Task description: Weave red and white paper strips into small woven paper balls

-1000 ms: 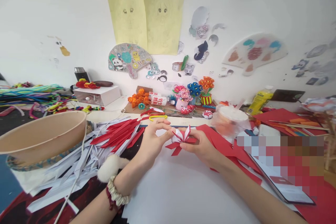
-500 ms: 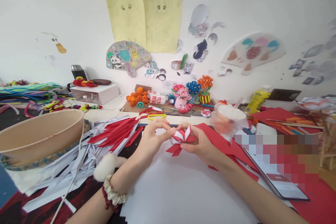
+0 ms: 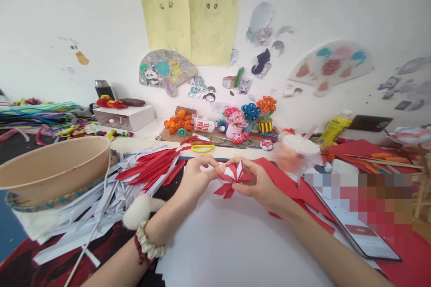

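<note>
A folded red and white paper piece (image 3: 233, 173), with pointed strips sticking out, is held up between both hands above the white paper sheets (image 3: 235, 242). My left hand (image 3: 198, 179) pinches its left edge between thumb and fingers. From the other side, my right hand (image 3: 257, 184) grips it, thumb at the front and fingers behind. The far side of the piece is hidden. Left of my left wrist lies a white fluffy ball (image 3: 138, 212). Red paper (image 3: 283, 184) lies under and beyond my right hand.
Folded red strips (image 3: 151, 168) and white strips (image 3: 87, 208) pile up at left, beside a beige bowl (image 3: 54, 161). A phone (image 3: 357, 219) and a bagged cup (image 3: 296, 152) stand at right. Yellow-handled scissors (image 3: 203, 147) and pipe-cleaner flowers (image 3: 251, 114) are at the back.
The view has shifted slightly, so the scene sits a little to the right. The paper piece is turned slightly, showing more red on its left. Both hands keep their hold.
</note>
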### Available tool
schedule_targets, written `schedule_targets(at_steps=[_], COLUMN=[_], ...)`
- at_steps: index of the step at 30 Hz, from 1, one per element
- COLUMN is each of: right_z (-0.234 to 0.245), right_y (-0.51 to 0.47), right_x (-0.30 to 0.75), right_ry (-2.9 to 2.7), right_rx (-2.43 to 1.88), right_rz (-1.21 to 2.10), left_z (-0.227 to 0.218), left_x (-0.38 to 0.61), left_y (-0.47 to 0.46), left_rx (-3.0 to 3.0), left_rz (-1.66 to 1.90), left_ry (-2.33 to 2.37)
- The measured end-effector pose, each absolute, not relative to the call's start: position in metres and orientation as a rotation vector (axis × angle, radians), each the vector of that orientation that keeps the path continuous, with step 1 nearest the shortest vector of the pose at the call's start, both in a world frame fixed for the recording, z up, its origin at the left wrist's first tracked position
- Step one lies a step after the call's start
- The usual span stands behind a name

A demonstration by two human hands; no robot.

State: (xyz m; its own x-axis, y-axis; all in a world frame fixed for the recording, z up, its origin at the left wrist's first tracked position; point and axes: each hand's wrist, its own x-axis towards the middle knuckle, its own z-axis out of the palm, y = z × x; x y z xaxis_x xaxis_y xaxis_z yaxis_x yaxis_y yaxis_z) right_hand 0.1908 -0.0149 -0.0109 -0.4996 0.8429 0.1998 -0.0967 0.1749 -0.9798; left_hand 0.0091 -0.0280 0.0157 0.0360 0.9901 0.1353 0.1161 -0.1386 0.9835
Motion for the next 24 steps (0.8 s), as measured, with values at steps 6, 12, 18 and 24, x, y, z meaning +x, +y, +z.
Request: schedule_targets(at_steps=[6,12,18,24], right_z=[-0.0149,-0.0103,-0.0069,-0.0072], right_y=[-0.0103,-0.0119,-0.0128,-0.0184], right_x=[0.1923,0.1932,0.1907,0.1859], right_ry=[-1.634,-1.724,-1.761,-1.812], right_rx=[-0.672,-0.694,-0.674,-0.677], right_rz=[1.516,1.353,1.251,1.161], left_z=[0.0208,0.0186,0.0203,0.0152], left_x=[0.0068,0.0042,0.0044,0.0087], left_y=[-0.0301,-0.0295,-0.0282,-0.0294], left_rx=[1.285,1.438,1.601,1.52], left_rz=[1.064,1.253,1.27,1.146], left_ry=[1.004,1.241,1.197,1.165])
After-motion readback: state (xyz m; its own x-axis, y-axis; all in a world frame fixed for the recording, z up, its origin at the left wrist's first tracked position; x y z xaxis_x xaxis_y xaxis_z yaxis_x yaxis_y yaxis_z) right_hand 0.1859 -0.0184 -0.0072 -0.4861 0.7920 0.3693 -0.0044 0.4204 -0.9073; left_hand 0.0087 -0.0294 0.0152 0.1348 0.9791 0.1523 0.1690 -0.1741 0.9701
